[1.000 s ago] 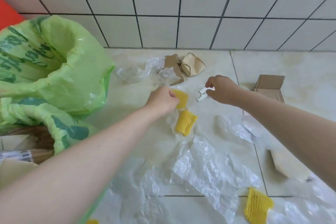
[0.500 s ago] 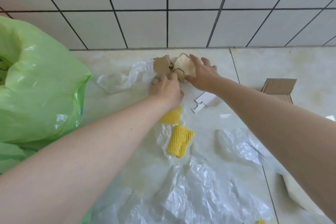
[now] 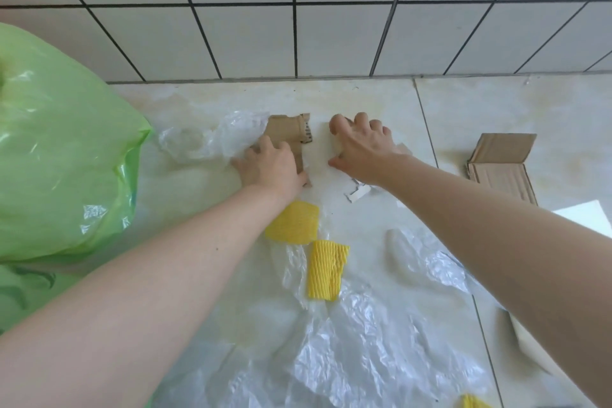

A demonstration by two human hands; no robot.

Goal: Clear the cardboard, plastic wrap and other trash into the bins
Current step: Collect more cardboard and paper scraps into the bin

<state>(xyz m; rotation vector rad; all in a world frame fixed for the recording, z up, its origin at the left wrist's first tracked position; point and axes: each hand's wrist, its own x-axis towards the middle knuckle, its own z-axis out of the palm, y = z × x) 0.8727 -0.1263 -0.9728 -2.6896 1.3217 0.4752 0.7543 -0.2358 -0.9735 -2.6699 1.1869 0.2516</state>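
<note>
Both hands [image 3: 271,164] now seemingly on cardboard [image 3: 287,130].

There is one camera, worn on the person's head. It looks forward and down at the floor [image 3: 496,103] from close above, facing the white tiled wall [image 3: 298,26]. Both arms reach out from the bottom edge. A green bag [image 3: 59,142] fills the left side. No second view shares the scene.
</note>
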